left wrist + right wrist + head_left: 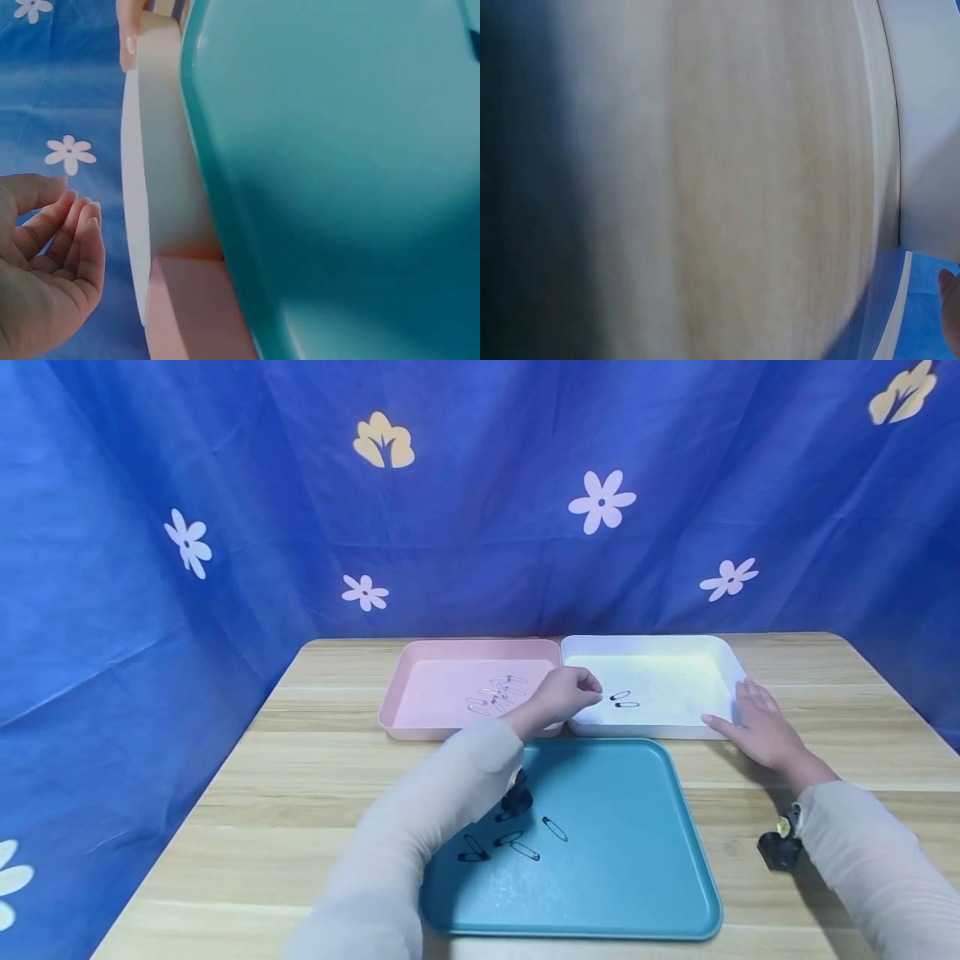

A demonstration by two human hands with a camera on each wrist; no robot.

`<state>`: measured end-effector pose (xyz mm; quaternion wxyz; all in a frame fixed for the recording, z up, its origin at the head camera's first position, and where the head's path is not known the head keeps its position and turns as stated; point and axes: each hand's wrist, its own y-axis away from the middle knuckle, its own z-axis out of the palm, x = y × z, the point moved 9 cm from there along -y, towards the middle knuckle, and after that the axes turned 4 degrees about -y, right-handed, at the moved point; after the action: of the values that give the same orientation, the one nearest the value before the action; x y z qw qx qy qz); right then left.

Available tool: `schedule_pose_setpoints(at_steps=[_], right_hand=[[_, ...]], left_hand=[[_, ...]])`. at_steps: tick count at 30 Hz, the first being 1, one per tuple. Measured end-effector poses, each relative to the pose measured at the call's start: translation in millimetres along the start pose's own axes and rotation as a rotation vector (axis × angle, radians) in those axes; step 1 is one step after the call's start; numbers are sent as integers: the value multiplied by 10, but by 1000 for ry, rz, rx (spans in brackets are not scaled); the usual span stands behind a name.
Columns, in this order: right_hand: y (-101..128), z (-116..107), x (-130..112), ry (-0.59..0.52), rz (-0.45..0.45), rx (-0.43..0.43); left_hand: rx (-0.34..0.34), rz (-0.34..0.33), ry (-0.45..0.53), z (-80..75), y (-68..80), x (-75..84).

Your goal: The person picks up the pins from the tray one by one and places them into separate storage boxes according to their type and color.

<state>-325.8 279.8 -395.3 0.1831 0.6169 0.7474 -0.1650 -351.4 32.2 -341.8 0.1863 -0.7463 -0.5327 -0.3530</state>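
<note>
Head view. Three trays on the counter [300,777]: pink tray [420,693] with silver safety pins [498,693], white tray [712,652] with two black safety pins [624,699], teal tray [637,860] nearest, with mixed pins [517,845] lying loose. Looks sorted by colour, judging by the layout. Left hand [558,695] over the seam between pink and white trays, fingers [588,685] curled, tips drawn together near the two black pins (pinching one or empty: cannot tell). Right hand [757,731] laid flat against the white tray's right corner, fingers straight, probably steadying it.

Left wrist view. Left hand [45,262] loosely cupped, fingers half bent, nothing visible in the palm; white tray wall [161,187] and teal tray [337,187] alongside.

Right wrist view. Mostly blurred counter [765,187]; white tray edge [930,150] at right; a sliver of skin at the frame's lower right corner, fingers not shown.
</note>
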Motion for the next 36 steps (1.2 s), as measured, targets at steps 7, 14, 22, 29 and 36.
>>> schedule_pose_setpoints(at_steps=[7, 14, 22, 29, 36], right_hand=[[-9, 11, 23, 8, 7, -12], [-13, 21, 33, 18, 17, -27], [-6, 28, 31, 22, 21, -29], [2, 28, 30, 20, 23, -25], [0, 19, 26, 14, 23, -18]], left_hand=[[-32, 43, -60, -105, 200, 3], [-38, 80, -65, -221, 407, -13], [-63, 78, 26, -319, 663, -126], [-53, 56, 1, -381, 842, -289], [-42, 25, 22, -426, 1006, -473]])
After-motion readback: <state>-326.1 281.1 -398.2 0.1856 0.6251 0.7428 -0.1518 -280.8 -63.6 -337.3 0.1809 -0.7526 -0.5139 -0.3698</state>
